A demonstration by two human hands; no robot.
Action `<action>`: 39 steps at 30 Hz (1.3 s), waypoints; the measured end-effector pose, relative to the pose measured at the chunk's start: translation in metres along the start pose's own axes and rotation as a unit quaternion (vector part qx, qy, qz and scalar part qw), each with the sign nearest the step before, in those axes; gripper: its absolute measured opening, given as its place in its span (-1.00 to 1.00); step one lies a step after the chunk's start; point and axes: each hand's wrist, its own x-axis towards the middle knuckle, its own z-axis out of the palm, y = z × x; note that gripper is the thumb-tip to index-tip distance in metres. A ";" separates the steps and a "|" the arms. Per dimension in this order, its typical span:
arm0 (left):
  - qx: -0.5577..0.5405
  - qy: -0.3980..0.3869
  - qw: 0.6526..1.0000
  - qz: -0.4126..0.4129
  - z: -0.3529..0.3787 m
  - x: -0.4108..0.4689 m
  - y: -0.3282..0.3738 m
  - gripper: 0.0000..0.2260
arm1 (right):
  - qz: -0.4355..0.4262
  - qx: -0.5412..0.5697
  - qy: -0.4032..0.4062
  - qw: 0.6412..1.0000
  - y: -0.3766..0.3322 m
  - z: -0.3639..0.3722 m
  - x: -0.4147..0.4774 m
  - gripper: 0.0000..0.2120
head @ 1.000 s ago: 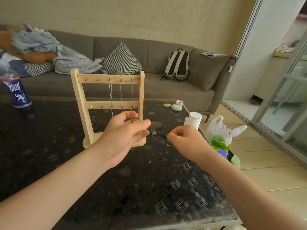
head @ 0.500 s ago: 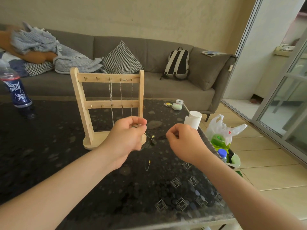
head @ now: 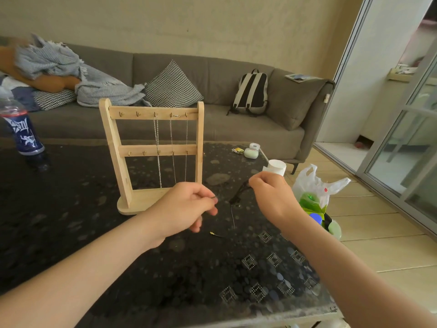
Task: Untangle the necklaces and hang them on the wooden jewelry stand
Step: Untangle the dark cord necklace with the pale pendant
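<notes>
Right now you are working over the dark speckled table (head: 71, 233) that is filling the lower half of the frame, and the wooden jewelry stand (head: 113, 147) is standing upright on it at centre left. Your left hand (head: 186, 207), just below the stand's base in the picture, is pinching something thin between thumb and forefinger, seemingly one end of the dark necklace (head: 238, 192), with the other fingers curling loosely underneath. Your right hand (head: 272, 197), right of centre, is pinching the necklace's upper end, fingers bunched together. Three silver chains (head: 157, 147) are hanging from the right-hand hooks of the top rail, so that part is looking done. The dark necklace is dangling between your hands with a small clump in it and a thin tail trailing toward the table. I am judging that it is needing more untangling, then one of the bare hooks on the left of the top rail.
</notes>
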 end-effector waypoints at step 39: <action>-0.299 0.067 0.943 -0.129 0.006 -0.002 0.014 -0.77 | -0.366 -0.120 -0.025 0.923 -0.007 0.021 -0.014 -0.90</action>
